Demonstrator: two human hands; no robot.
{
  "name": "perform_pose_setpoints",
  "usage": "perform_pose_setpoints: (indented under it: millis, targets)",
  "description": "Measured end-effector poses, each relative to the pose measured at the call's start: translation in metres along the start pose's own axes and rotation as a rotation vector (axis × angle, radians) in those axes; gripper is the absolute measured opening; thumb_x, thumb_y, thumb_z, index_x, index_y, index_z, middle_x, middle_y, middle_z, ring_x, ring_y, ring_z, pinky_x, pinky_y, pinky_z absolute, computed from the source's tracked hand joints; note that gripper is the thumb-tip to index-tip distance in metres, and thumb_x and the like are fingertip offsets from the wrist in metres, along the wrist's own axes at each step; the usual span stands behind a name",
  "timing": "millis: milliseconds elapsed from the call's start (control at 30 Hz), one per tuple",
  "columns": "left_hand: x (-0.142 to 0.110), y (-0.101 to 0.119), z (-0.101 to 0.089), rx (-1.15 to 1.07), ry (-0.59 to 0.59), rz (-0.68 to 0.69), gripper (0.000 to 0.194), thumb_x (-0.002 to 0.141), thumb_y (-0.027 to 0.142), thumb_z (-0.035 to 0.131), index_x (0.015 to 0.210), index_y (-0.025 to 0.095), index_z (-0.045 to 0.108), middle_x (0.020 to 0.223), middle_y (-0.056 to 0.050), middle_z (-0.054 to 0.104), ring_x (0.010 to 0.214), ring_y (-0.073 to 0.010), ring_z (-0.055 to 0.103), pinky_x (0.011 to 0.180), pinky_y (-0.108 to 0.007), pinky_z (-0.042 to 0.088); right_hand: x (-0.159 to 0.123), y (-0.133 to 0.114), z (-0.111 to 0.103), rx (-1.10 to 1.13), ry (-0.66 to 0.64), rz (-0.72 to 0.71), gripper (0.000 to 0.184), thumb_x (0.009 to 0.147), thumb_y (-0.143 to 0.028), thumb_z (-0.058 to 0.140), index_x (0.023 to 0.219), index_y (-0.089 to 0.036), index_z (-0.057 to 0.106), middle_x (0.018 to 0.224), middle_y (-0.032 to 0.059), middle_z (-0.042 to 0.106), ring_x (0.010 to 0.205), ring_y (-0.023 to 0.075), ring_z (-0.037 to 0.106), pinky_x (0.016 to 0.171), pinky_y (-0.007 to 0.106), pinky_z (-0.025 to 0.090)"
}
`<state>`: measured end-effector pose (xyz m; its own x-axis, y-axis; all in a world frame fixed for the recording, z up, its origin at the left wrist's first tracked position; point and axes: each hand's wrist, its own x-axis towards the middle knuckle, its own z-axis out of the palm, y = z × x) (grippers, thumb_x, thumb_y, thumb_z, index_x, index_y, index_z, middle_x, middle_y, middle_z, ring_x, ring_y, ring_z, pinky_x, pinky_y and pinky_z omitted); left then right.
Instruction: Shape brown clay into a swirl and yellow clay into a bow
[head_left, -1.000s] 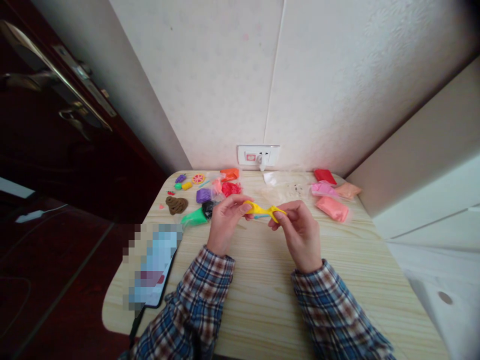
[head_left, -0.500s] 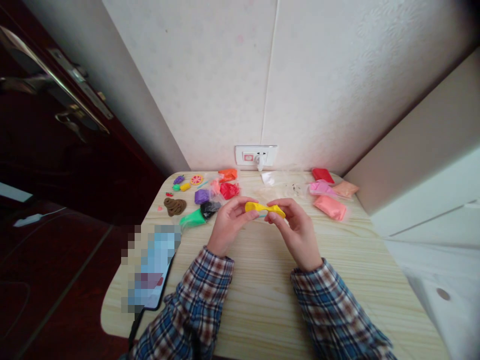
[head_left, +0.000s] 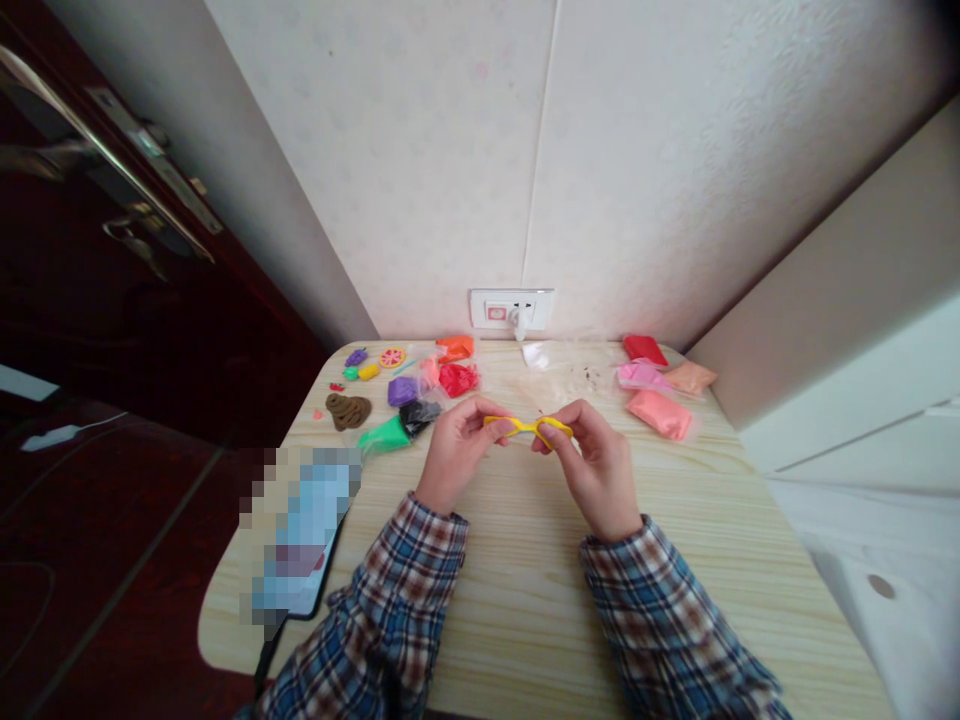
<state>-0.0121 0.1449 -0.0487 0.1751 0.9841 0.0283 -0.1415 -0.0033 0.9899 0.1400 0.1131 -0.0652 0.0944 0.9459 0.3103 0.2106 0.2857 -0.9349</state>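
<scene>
A strip of yellow modelling clay (head_left: 525,427) stretches between my two hands, narrow in the middle and wider at both ends. My left hand (head_left: 459,448) pinches its left end between thumb and fingers. Its right end is gripped by my right hand (head_left: 596,462), thumb in front. Both hands are raised over the middle of the wooden table (head_left: 525,610). Just left of my left hand lie a green clay packet (head_left: 385,435) and a black one (head_left: 418,417).
Purple (head_left: 403,391), red (head_left: 457,379) and orange (head_left: 454,348) packets lie at the back left, near a brown clay coil (head_left: 348,411) and small clay fruit. Pink and red packets (head_left: 660,414) sit back right. A phone (head_left: 307,540) rests at the left edge.
The yellow clay has been turned and drawn out between my fingers; its middle now looks thinner and flatter. Both hands stay in nearly the same place.
</scene>
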Motion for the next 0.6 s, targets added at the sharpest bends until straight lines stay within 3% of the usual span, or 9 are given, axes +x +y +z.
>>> perform_pose_setpoints:
  millis: [133, 267, 400, 600]
  targets:
    - [-0.0005, 0.0013, -0.0017, 0.018, -0.037, -0.009, 0.018, 0.071, 0.030, 0.070, 0.080, 0.016, 0.063, 0.068, 0.003, 0.061, 0.061, -0.0101, 0.059, 0.061, -0.022, 0.047, 0.0012, 0.0022, 0.0010, 0.074, -0.015, 0.045, 0.015, 0.086, -0.036, 0.058, 0.089, -0.021, 0.055, 0.067, -0.0026, 0.063, 0.065, 0.0132, 0.058, 0.065, 0.027, 0.045]
    - [-0.0002, 0.0006, -0.0027, 0.039, -0.134, -0.050, 0.028, 0.072, 0.032, 0.071, 0.093, 0.015, 0.065, 0.068, 0.002, 0.062, 0.064, -0.0117, 0.060, 0.066, -0.024, 0.047, 0.0045, 0.0044, -0.0005, 0.092, -0.020, 0.065, 0.025, 0.088, -0.037, 0.055, 0.107, -0.022, 0.052, 0.067, -0.0042, 0.057, 0.065, 0.0130, 0.055, 0.065, 0.028, 0.043]
    - [-0.0001, 0.0001, -0.0006, 0.065, -0.230, -0.102, 0.020, 0.070, 0.029, 0.072, 0.079, 0.013, 0.066, 0.072, -0.001, 0.064, 0.068, -0.0125, 0.059, 0.069, -0.025, 0.046, 0.0057, 0.0041, -0.0023, 0.080, -0.032, 0.080, 0.024, 0.087, -0.037, 0.054, 0.105, -0.021, 0.054, 0.069, -0.0038, 0.055, 0.063, 0.0121, 0.051, 0.062, 0.027, 0.041]
    - [0.0002, 0.0022, -0.0022, 0.140, -0.318, -0.121, 0.017, 0.070, 0.028, 0.070, 0.076, 0.012, 0.067, 0.078, -0.003, 0.066, 0.077, -0.0154, 0.059, 0.074, -0.027, 0.045, 0.0059, 0.0026, -0.0032, 0.104, -0.026, 0.101, 0.017, 0.084, -0.036, 0.059, 0.092, -0.021, 0.058, 0.071, -0.0030, 0.057, 0.060, 0.0107, 0.048, 0.056, 0.025, 0.037]
